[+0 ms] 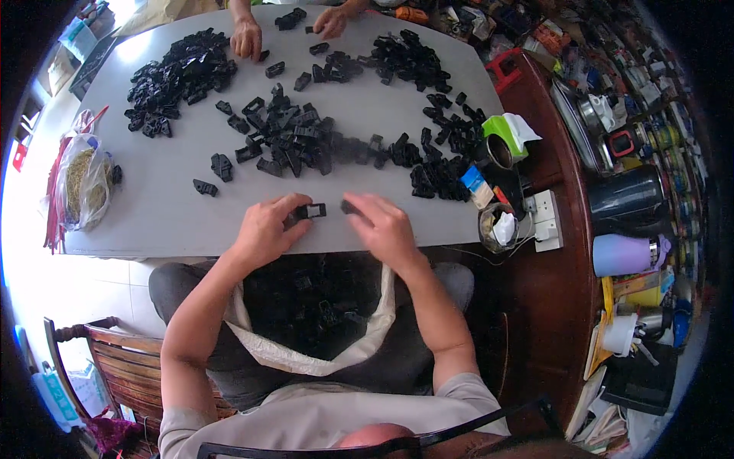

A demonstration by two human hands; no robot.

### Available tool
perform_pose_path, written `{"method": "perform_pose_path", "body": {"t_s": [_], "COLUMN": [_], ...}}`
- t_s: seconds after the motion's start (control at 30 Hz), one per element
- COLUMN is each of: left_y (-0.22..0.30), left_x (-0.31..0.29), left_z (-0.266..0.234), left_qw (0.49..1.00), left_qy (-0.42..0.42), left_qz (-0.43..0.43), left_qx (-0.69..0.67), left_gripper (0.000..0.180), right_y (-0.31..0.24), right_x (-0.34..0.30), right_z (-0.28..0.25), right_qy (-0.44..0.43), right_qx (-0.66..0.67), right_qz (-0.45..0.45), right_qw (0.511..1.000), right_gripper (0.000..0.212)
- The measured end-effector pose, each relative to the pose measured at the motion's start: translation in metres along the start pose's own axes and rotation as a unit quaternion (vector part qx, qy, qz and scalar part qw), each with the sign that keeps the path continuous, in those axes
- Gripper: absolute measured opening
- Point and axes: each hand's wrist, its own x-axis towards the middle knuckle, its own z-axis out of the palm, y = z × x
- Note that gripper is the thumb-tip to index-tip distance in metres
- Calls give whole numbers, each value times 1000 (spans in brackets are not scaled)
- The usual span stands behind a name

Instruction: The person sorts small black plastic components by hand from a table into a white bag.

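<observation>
Black plastic clip point(310, 211) sits pinched in your left hand point(267, 229) at the grey table point(153, 206) edge; your right hand point(382, 226) pinches a small, mostly hidden piece point(349, 206). Lap bag point(306, 306) contents indistinct.

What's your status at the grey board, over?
Left hand pinching a black plastic clip. Right hand on a second black piece. Loose parts pile just beyond; nothing between the hands.

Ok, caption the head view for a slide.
Left hand holds a black plastic clip, right hand another, above a lap bag of clips.
</observation>
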Motion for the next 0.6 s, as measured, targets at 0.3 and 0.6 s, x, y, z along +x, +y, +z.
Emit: {"method": "perform_pose_path", "body": {"t_s": [0.3,0.6], "left_y": [-8,-4], "left_x": [2,4], "left_z": [5,-8], "left_qw": [997,995], "left_qy": [-33,-68], "left_qz": [64,46], "left_qx": [-4,-50], "left_gripper": [34,33], "right_y": [-32,-41], "right_x": [5,1], "right_z": [30,36], "right_qy": [85,82], "right_qx": [133,41], "right_qz": [-49,-78], "right_qw": [986,993], "right_gripper": [35,31]}}
